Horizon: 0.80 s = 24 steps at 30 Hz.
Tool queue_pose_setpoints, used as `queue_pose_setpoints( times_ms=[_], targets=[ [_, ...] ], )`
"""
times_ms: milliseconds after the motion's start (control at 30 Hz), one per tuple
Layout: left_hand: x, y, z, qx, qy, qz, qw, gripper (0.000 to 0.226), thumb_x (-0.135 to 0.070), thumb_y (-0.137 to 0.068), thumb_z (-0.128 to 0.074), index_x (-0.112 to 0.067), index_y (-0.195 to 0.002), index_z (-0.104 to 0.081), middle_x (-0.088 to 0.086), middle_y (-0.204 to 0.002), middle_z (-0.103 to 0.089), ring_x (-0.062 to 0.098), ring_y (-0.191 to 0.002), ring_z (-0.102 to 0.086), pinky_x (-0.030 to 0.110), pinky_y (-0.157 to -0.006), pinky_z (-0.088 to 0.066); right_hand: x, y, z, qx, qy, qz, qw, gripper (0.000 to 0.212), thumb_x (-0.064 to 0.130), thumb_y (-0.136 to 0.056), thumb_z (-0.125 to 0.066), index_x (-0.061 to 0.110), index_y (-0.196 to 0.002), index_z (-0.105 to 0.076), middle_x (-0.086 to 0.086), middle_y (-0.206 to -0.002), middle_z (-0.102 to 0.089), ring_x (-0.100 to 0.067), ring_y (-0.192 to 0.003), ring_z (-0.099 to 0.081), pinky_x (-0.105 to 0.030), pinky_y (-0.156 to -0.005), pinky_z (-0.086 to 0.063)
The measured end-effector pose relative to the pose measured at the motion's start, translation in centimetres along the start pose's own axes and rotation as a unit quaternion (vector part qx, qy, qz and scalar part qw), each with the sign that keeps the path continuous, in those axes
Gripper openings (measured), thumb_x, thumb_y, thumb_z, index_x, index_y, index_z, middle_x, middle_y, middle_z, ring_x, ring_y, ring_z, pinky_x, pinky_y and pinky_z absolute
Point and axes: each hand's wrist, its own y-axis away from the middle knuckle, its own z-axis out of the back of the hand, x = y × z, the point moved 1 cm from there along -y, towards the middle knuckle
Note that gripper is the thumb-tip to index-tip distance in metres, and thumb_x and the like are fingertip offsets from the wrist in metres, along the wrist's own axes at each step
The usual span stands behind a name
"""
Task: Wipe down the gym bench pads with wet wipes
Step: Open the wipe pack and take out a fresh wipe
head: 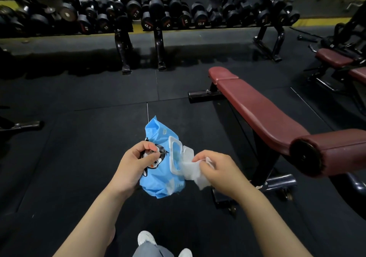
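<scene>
Half the wipe point(195, 169) hidden behind the right hand point(218, 172).

The left hand point(136, 162) covered part of the penguin print on the crumpled blue plastic wipe packet point(158, 169). The right hand point(215, 169) hid one end of the white wet wipe point(190, 167) it pinched. The maroon padded bench roller point(336, 151) ran off the right edge. Numbers on many black rubber dumbbells point(156, 9) were too small or blurred to read.

bare forearms point(95, 213); grey trousers point(152, 249) (white shoes point(145, 238))
</scene>
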Motion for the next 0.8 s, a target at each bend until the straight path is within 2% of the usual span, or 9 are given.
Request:
queue_pose_setpoints(
  times_ms=[67,167,267,400,533,600,667,733,800],
  targets=[
    [-0.1,0.1,-0.3,0.004,-0.008,-0.006,1.000,0.015,-0.004,-0.085,-0.071,-0.018,-0.081,-0.068,0.008,-0.085,-0.067,0.021,-0.074,-0.066,0.032,-0.064,-0.056,0.8,0.1,-0.9,0.020,-0.044,0.013,0.999,0.016,0.033,-0.087,-0.054,0.040,-0.088,-0.069,0.020,-0.090,-0.067,0.003,-0.079,-0.060,-0.014,-0.066,-0.045],
    [-0.3,0.3,-0.5,0.011,-0.017,-0.012,1.000,0.019,0.000,-0.090,-0.066,-0.017,-0.082,-0.068,0.006,-0.085,-0.068,0.020,-0.074,-0.066,0.030,-0.064,-0.056,1.4,0.3,-2.2,0.040,-0.074,0.020,0.996,0.015,0.031,-0.088,-0.059,0.040,-0.088,-0.070,0.016,-0.094,-0.069,-0.004,-0.087,-0.064,-0.027,-0.077,-0.055],
    [-0.4,0.5,-0.5,0.012,-0.028,-0.017,0.999,0.024,0.002,-0.091,-0.064,-0.018,-0.080,-0.069,0.004,-0.085,-0.069,0.017,-0.074,-0.067,0.029,-0.065,-0.056,1.6,0.9,-3.2,0.001,-0.095,0.039,0.995,0.017,0.026,-0.088,-0.059,0.041,-0.094,-0.065,0.016,-0.089,-0.066,-0.004,-0.075,-0.061,-0.020,-0.061,-0.050],
    [-0.6,0.6,-0.3,0.013,-0.032,-0.014,0.999,0.023,0.000,-0.092,-0.064,-0.019,-0.080,-0.069,0.004,-0.085,-0.070,0.018,-0.074,-0.068,0.030,-0.064,-0.057,1.9,1.3,-4.1,-0.056,-0.150,0.038,0.986,0.020,0.029,-0.088,-0.063,0.043,-0.097,-0.052,0.023,-0.081,-0.061,0.003,-0.070,-0.058,-0.014,-0.057,-0.045],
    [-0.6,0.8,-0.1,0.014,-0.037,-0.016,0.999,0.022,0.000,-0.091,-0.065,-0.019,-0.080,-0.069,0.005,-0.084,-0.070,0.019,-0.074,-0.069,0.029,-0.063,-0.057,1.7,1.1,-4.7,-0.079,-0.153,0.047,0.984,0.016,0.030,-0.089,-0.063,0.041,-0.097,-0.054,0.021,-0.081,-0.061,0.002,-0.073,-0.059,-0.012,-0.057,-0.046],
    [-0.5,0.8,-0.1,0.013,-0.027,-0.014,0.999,0.023,0.001,-0.091,-0.064,-0.018,-0.080,-0.069,0.006,-0.085,-0.070,0.020,-0.074,-0.068,0.030,-0.063,-0.057,1.2,1.1,-4.9,-0.124,-0.174,0.039,0.976,0.014,0.021,-0.085,-0.059,0.034,-0.089,-0.059,0.015,-0.078,-0.062,0.000,-0.070,-0.058,-0.014,-0.056,-0.047],
    [-0.3,0.9,-0.1,0.012,-0.016,-0.012,1.000,0.021,-0.001,-0.090,-0.066,-0.018,-0.081,-0.070,0.006,-0.086,-0.070,0.021,-0.076,-0.069,0.031,-0.065,-0.058,0.5,0.9,-4.6,-0.179,-0.221,0.024,0.959,0.014,0.014,-0.074,-0.049,0.024,-0.071,-0.058,0.012,-0.063,-0.055,0.000,-0.055,-0.047,-0.014,-0.048,-0.039],
    [-0.2,1.0,0.0,0.014,-0.008,-0.010,1.000,0.014,-0.005,-0.086,-0.069,-0.019,-0.080,-0.070,0.006,-0.087,-0.070,0.020,-0.076,-0.068,0.030,-0.065,-0.058,-0.3,0.5,-3.9,-0.189,-0.236,-0.004,0.953,0.014,0.018,-0.072,-0.044,0.018,-0.062,-0.053,0.012,-0.054,-0.046,-0.002,-0.050,-0.039,-0.014,-0.046,-0.033],
    [-0.1,1.0,0.0,0.014,0.002,-0.006,1.000,0.009,-0.011,-0.081,-0.071,-0.019,-0.079,-0.070,0.005,-0.086,-0.069,0.019,-0.074,-0.067,0.028,-0.064,-0.056,-1.1,0.0,-3.3,-0.159,-0.205,-0.060,0.964,0.019,0.030,-0.077,-0.045,0.018,-0.066,-0.055,0.013,-0.058,-0.051,-0.004,-0.056,-0.046,-0.018,-0.051,-0.036]
  ],
)
